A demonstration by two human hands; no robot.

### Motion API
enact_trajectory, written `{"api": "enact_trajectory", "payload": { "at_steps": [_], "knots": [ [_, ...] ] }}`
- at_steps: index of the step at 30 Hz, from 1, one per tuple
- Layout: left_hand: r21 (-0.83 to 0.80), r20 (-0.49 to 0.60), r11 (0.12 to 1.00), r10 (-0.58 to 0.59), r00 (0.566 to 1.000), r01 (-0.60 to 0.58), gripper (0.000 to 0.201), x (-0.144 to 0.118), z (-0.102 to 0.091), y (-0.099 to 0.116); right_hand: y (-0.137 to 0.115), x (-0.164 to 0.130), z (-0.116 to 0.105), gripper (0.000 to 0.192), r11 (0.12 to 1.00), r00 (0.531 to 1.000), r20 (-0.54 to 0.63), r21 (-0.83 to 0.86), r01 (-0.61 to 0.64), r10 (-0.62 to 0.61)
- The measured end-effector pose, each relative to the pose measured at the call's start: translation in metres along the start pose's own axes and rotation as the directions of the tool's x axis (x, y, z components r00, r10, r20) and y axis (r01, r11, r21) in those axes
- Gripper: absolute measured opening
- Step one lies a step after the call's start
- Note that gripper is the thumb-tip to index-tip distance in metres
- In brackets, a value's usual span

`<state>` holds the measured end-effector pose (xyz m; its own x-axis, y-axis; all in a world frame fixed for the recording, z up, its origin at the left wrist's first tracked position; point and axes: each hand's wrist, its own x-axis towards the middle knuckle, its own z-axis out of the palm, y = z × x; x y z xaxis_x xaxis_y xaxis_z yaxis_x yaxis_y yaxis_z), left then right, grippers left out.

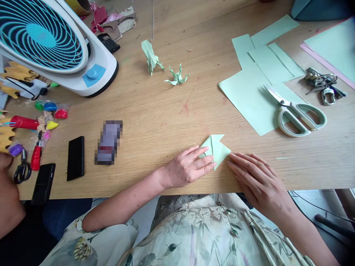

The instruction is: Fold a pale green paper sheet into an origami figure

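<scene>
A small folded piece of pale green paper point(217, 147) lies on the wooden table point(155, 114) near its front edge. My left hand point(187, 168) rests flat with its fingertips pressing the paper's left corner. My right hand point(256, 181) lies palm down just right of the paper, fingers stretched toward its right edge, holding nothing. Two finished green origami figures point(151, 56) point(176, 75) stand farther back on the table.
Green paper sheets point(249, 92) with scissors point(299, 114) on them and keys point(323, 85) lie at right. A white and teal fan point(52, 44) stands back left. Two black phones point(75, 158), small scissors point(22, 170), craft bits and another person's arm point(8, 203) are at left.
</scene>
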<state>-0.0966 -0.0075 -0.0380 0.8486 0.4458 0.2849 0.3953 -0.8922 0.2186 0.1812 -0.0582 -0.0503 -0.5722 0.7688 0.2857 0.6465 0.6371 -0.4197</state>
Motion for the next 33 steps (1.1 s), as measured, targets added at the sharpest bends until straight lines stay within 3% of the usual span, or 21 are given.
{"api": "enact_trajectory", "payload": {
  "at_steps": [6,13,24,33],
  "knots": [
    [0.071,0.037,0.997,-0.016,0.999,0.013,0.033,-0.001,0.001,0.002,-0.022,-0.041,0.006,0.064,0.995,0.993,-0.081,-0.045,-0.088,0.084],
    [0.074,0.036,0.997,0.017,0.999,-0.020,0.037,-0.001,0.000,0.002,-0.031,-0.016,0.017,0.065,0.997,0.998,-0.054,-0.071,-0.021,0.017],
    [0.014,0.096,0.999,-0.031,0.995,0.030,0.038,-0.002,-0.003,-0.005,-0.034,-0.004,0.025,0.037,0.991,0.999,-0.034,-0.134,-0.012,0.007],
    [0.055,0.138,0.990,0.118,0.983,-0.127,0.038,0.003,-0.005,-0.010,-0.038,-0.006,0.025,0.035,0.994,0.996,-0.084,-0.109,0.005,-0.014]
  ]
}}
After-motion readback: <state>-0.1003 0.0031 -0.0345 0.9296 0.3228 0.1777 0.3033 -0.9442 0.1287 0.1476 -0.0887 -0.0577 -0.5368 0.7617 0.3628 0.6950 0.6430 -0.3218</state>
